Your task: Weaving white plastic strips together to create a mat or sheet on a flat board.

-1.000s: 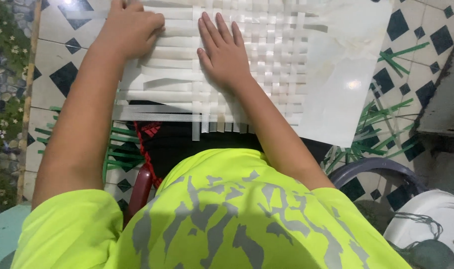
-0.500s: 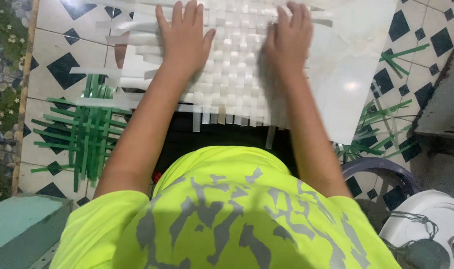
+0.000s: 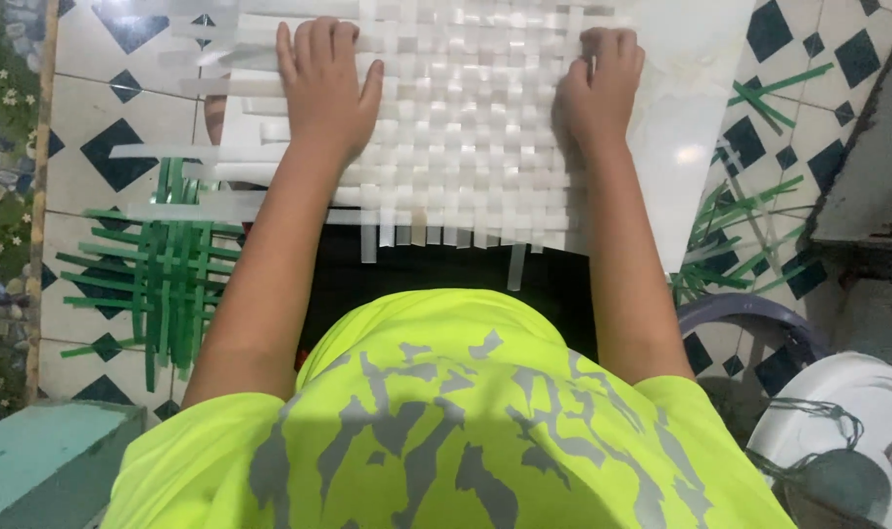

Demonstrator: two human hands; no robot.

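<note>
You sit on a tiled floor [image 3: 93,98] patterned with dark diamonds; your left hand [image 3: 323,83] lies flat, fingers spread, on the woven mat of white strips [image 3: 465,147], and your right hand [image 3: 598,88] presses its right edge with fingers curled; neither grips anything; the middle looks tightly woven, loose ends jut at the left and near edges; green strips [image 3: 167,279] lie unwoven beside you.

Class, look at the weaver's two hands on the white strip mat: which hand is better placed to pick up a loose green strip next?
Probably the left hand: the larger bundle of green strips lies beside that arm, while the right hand rests across the white woven mat.
</note>
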